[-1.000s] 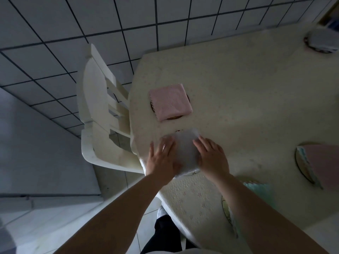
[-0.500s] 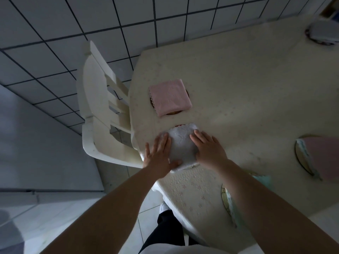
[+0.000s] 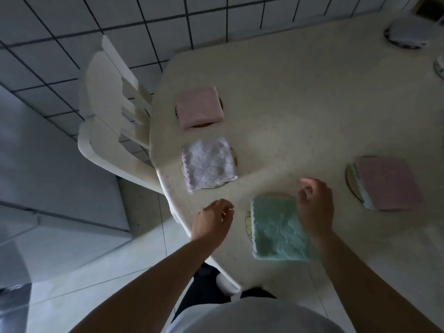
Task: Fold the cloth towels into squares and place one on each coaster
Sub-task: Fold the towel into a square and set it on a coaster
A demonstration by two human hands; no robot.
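Note:
A folded white towel (image 3: pixel 208 164) lies on a coaster (image 3: pixel 234 157) near the table's left edge. Behind it a folded pink towel (image 3: pixel 199 107) covers another coaster (image 3: pixel 220 103). A folded teal towel (image 3: pixel 278 230) sits on a coaster (image 3: pixel 248 221) close to me. At the right a pink towel (image 3: pixel 389 183) rests on a round coaster (image 3: pixel 351 180). My left hand (image 3: pixel 212 218) hovers left of the teal towel, fingers loosely curled, holding nothing. My right hand (image 3: pixel 314 205) hovers at the teal towel's right edge, fingers apart; whether it touches the cloth is unclear.
The cream table (image 3: pixel 300 97) has its corner towards me. A white plastic chair (image 3: pixel 108 109) stands against the table's left side. A grey towel on a coaster (image 3: pixel 408 32) lies at the far right corner, another coaster (image 3: pixel 439 67) at the right edge. Tiled floor around.
Both hands have come off the white towel and pulled back towards me to either side of the teal towel. The view has shifted, showing more of the table.

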